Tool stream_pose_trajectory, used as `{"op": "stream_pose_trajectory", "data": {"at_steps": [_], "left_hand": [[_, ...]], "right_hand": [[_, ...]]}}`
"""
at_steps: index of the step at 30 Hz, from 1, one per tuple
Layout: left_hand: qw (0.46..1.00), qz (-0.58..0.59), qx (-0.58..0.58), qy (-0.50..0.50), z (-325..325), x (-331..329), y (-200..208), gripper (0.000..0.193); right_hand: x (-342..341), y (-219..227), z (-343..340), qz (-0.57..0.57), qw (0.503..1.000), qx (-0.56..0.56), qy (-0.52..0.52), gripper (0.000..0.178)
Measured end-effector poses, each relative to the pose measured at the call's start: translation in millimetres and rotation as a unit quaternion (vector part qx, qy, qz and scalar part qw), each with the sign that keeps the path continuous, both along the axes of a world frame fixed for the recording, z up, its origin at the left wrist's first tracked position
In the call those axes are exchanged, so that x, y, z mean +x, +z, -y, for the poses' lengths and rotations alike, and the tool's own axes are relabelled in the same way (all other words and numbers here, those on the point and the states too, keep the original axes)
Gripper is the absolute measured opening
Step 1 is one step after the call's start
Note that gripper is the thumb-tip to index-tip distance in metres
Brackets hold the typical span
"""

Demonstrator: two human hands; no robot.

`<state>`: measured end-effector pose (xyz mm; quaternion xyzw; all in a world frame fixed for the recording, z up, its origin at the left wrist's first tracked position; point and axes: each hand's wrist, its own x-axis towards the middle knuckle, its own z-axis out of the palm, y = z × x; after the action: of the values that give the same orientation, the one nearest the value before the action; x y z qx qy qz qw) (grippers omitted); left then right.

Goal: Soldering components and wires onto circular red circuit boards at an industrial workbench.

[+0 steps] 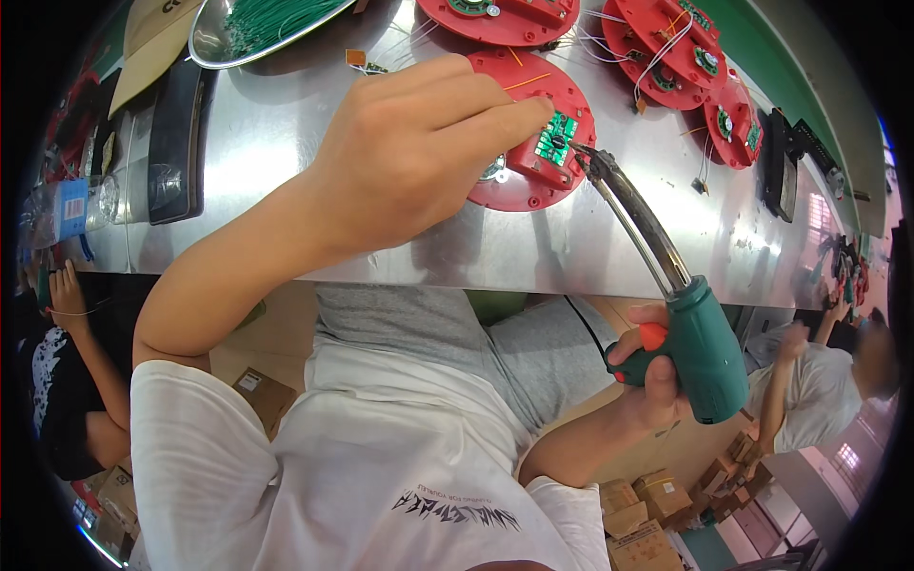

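My right hand (650,366) is wrapped round the handle of a green soldering gun (706,352) with an orange-red trigger. Its long metal tip reaches up to the edge of a small green circuit board (556,139). The board is on a round red plastic disc (533,195) lying on the metal table. Over the disc's left part, my left hand (419,143) is closed, thumb and finger pinched at the board's upper left edge. What those fingertips hold, if anything, is hidden. A thin orange wire (526,83) sticks out over the disc.
A metal bowl (276,59) of green wires stands at the far left, near a tan cap (152,48) and a dark flat case (177,143). More wired red discs (666,57) are piled at the far right. Other people (814,381) sit at both sides.
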<state>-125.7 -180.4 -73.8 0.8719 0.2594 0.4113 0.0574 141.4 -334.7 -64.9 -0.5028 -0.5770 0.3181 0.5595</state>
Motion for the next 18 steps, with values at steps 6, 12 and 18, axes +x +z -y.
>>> {"op": "stream_pose_trajectory", "data": {"at_steps": [6,12,18], "left_hand": [[1.0,-0.009,-0.023,-0.01,2,1,-6,0.024],[1.0,0.0,-0.025,-0.006,2,1,-14,0.022],[1.0,-0.005,-0.023,0.002,1,2,-14,0.021]], "right_hand": [[-3,1,-5,-0.008,1.0,0.005,0.016,0.053],[-5,0,-7,-0.001,0.999,0.002,0.032,0.05],[-1,-5,-10,0.002,0.999,0.007,0.054,0.051]]}}
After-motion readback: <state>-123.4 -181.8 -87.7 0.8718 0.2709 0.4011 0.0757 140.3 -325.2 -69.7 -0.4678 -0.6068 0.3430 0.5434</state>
